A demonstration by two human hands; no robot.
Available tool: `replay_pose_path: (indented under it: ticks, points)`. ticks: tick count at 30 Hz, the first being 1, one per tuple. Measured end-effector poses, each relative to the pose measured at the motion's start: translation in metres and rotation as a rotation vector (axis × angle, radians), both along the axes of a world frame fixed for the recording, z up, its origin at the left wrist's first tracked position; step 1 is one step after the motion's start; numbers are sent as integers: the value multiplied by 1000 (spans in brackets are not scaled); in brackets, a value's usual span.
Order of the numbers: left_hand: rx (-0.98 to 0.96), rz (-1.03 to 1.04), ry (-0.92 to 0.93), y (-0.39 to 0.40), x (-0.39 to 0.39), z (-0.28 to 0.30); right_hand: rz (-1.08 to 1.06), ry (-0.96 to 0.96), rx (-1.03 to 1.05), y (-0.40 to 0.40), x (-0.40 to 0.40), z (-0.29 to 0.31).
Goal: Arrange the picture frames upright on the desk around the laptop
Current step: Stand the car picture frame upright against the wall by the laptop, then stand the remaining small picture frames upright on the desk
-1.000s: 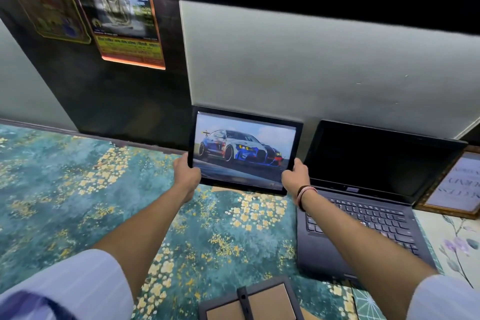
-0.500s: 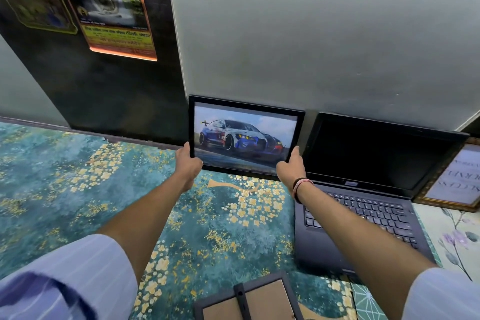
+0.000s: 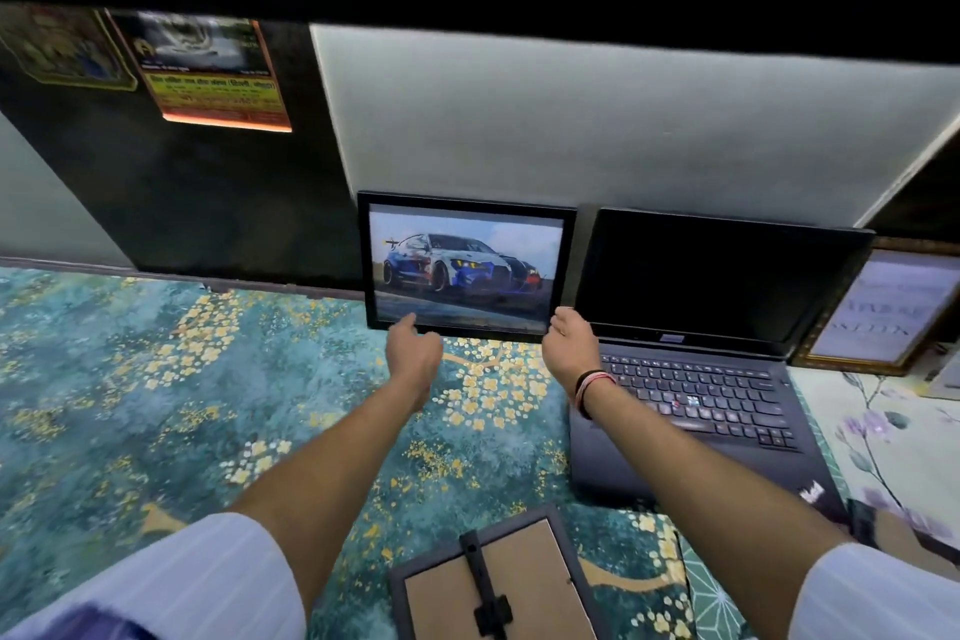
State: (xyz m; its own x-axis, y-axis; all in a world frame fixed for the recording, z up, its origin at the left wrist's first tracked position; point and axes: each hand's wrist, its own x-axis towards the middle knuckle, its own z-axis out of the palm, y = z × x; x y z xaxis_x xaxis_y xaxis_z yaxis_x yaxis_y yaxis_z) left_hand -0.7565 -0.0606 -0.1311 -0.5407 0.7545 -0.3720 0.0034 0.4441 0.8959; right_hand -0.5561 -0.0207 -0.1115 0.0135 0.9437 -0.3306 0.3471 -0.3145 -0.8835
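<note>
Just beyond both open hands (image 3: 413,353) (image 3: 569,346) stands the car frame (image 3: 467,268).

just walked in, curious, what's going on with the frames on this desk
A person is setting picture frames up around an open laptop. The car picture frame stands upright against the wall, left of the laptop screen. The left hand is open with fingertips at its lower edge; the right hand is at its lower right corner. A gold frame leans right of the laptop, and another frame lies face down near the front edge.
</note>
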Motion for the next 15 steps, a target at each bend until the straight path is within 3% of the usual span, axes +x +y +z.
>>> replay_pose_path:
  ticks: [8, 15]
  points:
    - [68, -247, -43, -30, 152, 29, -148, 163, 48, -30, 124, 34]
    - [99, -471, -108, -24, 313, 42, -370, 80, 108, -17, 309, 28]
